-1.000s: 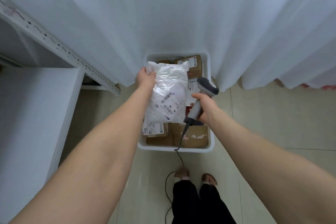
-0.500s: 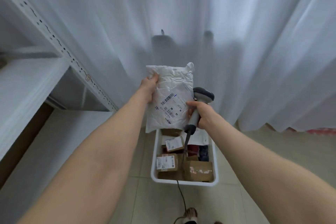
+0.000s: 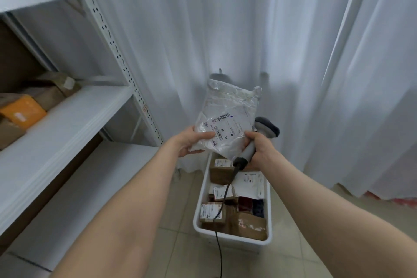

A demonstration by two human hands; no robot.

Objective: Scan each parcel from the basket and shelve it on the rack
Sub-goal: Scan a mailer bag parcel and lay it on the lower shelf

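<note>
A: Start with the rack (image 3: 67, 124) on the left. Any trouble there?
B: Its middle shelf shows bare board at the front and cardboard parcels (image 3: 22, 110) further back. The risk I see is the bag going up there before it has registered.
A: And the basket (image 3: 200, 225) on the floor?
B: It's full of boxes (image 3: 213, 213), and the scanner cable (image 3: 225, 194) hangs down across them. A swing towards the rack could drag it over a box or catch it on the rim.
A: The parcel itself?
B: It's a crinkled white poly mailer (image 3: 230, 106), held up above the basket. The left hand (image 3: 188, 144) pinches only its lower left edge, thumb on the front, so the soft film could fold or slip.
A: The scanner?
B: The right hand (image 3: 259, 150) is wrapped round the handle of the barcode scanner (image 3: 267, 127). Its head sits just behind the mailer's right edge, not facing the barcode label (image 3: 222, 128). Wrinkles and glare there may spoil the read
</note>
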